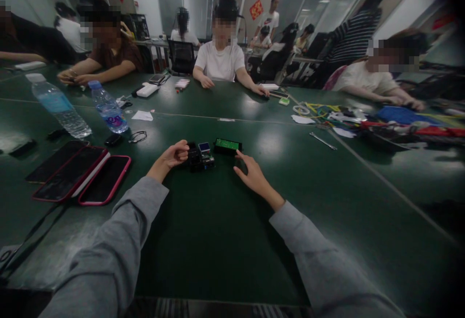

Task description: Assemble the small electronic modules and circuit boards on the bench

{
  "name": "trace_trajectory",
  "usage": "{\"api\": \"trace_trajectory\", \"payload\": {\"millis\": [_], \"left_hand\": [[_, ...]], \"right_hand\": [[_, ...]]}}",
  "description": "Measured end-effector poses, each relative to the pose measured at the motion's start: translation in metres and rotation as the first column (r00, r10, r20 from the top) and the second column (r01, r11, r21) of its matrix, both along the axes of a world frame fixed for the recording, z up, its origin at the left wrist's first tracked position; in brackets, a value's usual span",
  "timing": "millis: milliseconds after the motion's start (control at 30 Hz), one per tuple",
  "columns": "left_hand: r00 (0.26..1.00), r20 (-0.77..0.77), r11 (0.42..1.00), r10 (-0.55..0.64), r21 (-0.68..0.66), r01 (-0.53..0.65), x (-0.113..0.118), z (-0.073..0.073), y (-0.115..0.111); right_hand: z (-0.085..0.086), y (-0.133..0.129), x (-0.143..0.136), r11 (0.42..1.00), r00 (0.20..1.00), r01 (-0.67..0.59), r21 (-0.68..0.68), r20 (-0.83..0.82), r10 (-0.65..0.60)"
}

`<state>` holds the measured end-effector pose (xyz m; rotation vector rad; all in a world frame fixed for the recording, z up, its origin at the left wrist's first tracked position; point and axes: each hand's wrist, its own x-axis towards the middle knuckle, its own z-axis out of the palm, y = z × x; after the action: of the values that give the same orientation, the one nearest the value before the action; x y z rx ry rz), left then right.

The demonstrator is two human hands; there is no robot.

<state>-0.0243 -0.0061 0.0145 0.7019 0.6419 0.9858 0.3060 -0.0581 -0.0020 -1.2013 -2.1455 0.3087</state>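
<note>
Green circuit board (227,144): right of screened module (204,148).
Right hand (251,174): thumb and forefinger apart, right of module.
Left hand (174,155): curled, left of module; cannot tell if gripping.
Risk: careless nudge might knock board against module.

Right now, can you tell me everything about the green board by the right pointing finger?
The green board looks like an oblong circuit board, with pale marks too small to read. It lies face up in a black case, perhaps plastic, on the dark green table. The right hand has its index fingertip at the case's near right corner, seemingly touching it.
</note>
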Motion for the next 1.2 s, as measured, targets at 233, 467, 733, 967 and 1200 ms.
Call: {"api": "trace_trajectory", "payload": {"millis": [233, 467, 733, 967, 1200], "left_hand": [[1.000, 0.003, 0.999, -0.019, 0.033, 0.019, -0.001, -0.003, 0.002], [0.930, 0.104, 0.914, 0.352, 0.177, -0.365, -0.012, 0.004, 0.010], [0.877, 0.186, 0.892, 0.443, 0.009, -0.452, -0.011, -0.007, 0.019], [0.858, 0.209, 0.883, 0.469, -0.099, -0.458, -0.006, -0.005, 0.018], [0.869, 0.150, 0.881, 0.472, -0.103, -0.461, -0.002, 0.000, 0.015]], "right_hand": [[0.003, -0.003, -0.003, 0.988, 0.996, 0.075, 0.137, 0.031, -0.080], [0.006, -0.004, -0.011, 0.964, 0.981, 0.107, 0.245, 0.131, -0.142], [0.002, 0.042, -0.047, 0.957, 0.953, -0.010, 0.291, 0.291, -0.079], [0.000, 0.047, -0.052, 0.924, 0.963, 0.133, 0.357, 0.175, -0.206], [0.000, 0.042, -0.053, 0.969, 0.992, 0.001, 0.248, 0.123, -0.032]]}}
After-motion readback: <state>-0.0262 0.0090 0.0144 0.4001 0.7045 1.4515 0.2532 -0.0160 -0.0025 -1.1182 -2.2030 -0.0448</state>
